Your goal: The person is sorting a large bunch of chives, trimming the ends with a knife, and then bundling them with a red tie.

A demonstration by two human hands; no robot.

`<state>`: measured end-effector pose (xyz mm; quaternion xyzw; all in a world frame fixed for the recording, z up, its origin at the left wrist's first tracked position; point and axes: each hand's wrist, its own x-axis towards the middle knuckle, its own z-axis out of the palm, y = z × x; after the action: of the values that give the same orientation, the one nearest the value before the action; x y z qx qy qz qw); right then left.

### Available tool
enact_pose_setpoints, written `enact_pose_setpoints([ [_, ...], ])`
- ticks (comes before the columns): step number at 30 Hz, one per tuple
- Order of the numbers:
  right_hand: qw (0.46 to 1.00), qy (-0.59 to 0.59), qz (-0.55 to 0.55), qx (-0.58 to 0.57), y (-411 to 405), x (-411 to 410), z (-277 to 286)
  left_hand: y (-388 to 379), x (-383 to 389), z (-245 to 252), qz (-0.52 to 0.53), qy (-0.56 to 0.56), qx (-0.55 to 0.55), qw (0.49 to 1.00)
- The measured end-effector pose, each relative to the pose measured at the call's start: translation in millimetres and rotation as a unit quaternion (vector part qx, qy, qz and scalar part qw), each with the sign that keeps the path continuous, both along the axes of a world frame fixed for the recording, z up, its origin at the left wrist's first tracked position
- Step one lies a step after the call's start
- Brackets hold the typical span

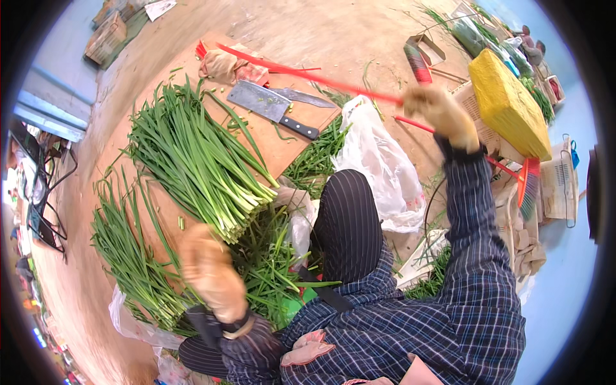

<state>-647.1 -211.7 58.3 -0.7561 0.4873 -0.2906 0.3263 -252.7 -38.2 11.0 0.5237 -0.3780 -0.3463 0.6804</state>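
Note:
My right hand [440, 113], blurred and raised at the right, grips one end of a long red plastic strip [308, 76]. The strip stretches left above the board [276, 156]. A thick bunch of Chinese chives [197, 154] lies on the board, its pale cut ends towards me. My left hand [209, 269] is blurred beside those ends, over a second pile of chives [139, 260]; whether it touches them I cannot tell. Beyond the bunch rest a cleaver [260, 102] with a black handle and a knife blade [305, 97]. More red strips [200, 49] poke from a rolled cloth [219, 66].
Trimmed leaves [269, 279] are heaped between my legs. A white plastic bag [378, 168] lies right of my knee. Further right are a yellow block [510, 106], a broom [528, 180] with a red handle, and a dustpan [426, 50]. A wooden crate [107, 39] stands far left.

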Motion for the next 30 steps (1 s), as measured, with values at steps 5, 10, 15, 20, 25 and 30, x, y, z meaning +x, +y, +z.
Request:
enact_pose_setpoints([
  [5, 0.970, 0.090, 0.210, 0.087, 90, 62, -20, 33, -83, -21, -0.320, 0.241, 0.097, 0.911],
  [10, 0.935, 0.165, 0.278, 0.148, 82, 82, -53, 62, -38, -63, -0.167, 0.259, 0.142, 0.941],
  [15, 0.854, 0.332, 0.323, 0.235, 10, 151, -102, 82, 22, -168, -0.028, 0.175, 0.333, 0.926],
  [20, 0.821, 0.490, 0.292, -0.030, -17, 222, -139, 55, 52, -201, -0.045, -0.022, 0.397, 0.916],
  [25, 0.852, 0.311, 0.421, -0.013, -33, 168, -129, 71, 31, -84, -0.223, -0.121, 0.226, 0.940],
  [30, 0.950, -0.044, 0.284, 0.121, -30, 204, -88, 30, 53, -16, -0.048, -0.007, 0.054, 0.997],
])
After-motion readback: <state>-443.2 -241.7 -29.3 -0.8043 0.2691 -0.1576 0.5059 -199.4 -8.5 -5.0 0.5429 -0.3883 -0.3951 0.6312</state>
